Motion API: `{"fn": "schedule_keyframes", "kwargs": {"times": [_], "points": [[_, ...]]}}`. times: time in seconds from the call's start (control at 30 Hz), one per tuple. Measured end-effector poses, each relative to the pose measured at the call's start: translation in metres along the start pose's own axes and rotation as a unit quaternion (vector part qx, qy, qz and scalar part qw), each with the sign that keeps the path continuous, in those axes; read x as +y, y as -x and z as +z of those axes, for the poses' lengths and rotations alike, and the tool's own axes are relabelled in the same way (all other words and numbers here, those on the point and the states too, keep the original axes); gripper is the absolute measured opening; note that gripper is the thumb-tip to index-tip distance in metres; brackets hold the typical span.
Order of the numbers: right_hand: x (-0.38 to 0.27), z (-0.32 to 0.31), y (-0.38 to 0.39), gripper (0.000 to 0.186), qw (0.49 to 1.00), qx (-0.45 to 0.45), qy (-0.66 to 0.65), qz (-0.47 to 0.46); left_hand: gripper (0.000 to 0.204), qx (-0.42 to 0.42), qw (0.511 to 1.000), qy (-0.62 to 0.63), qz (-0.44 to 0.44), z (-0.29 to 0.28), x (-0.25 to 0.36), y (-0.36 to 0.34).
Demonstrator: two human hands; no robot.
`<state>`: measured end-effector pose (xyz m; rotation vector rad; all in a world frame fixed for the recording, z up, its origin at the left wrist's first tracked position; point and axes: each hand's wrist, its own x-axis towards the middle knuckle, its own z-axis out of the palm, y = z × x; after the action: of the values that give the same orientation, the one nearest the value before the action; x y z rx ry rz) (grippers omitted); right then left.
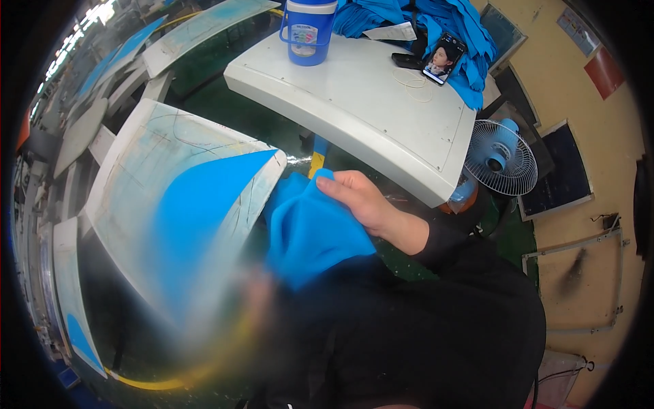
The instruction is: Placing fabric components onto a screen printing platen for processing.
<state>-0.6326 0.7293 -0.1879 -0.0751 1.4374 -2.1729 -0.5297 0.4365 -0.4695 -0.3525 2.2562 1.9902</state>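
A length of bright blue fabric (317, 228) hangs in folds in front of me. My right hand (357, 198) pinches its upper edge, thumb on top and fingers closed behind. Left of it, a pale board (122, 184) bears a flat blue cloth piece (204, 198), which tapers toward the board's far right corner. A pinkish smear low beside the board's near edge seems to be my left hand (257, 290). Blur hides its fingers, and I cannot make out whether it holds anything.
A white table (327, 95) ahead carries a blue water jug (310, 34), a phone (444, 60) and a heap of blue fabric (470, 41). A fan (501, 157) stands to its right. More boards (204, 34) line the left, and a yellow curved rail (153, 385) runs below.
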Motion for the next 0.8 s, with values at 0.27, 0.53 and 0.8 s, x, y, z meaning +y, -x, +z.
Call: {"fn": "schedule_keyframes", "kwargs": {"times": [0.27,0.53,0.8], "points": [[-0.014,-0.003,-0.011,0.029,0.997,0.036,-0.070,-0.025,0.037,0.105,0.886,0.417,-0.175,-0.023,0.038,0.041],[-0.045,-0.028,-0.043,0.034,0.969,0.016,0.227,-0.099,0.038,0.101,0.944,0.280,-0.145,-0.033,0.092,0.064],[-0.082,-0.086,-0.113,0.030,0.948,-0.029,0.317,-0.012,0.041,-0.020,0.874,0.429,-0.227,-0.055,0.067,0.057]]}}
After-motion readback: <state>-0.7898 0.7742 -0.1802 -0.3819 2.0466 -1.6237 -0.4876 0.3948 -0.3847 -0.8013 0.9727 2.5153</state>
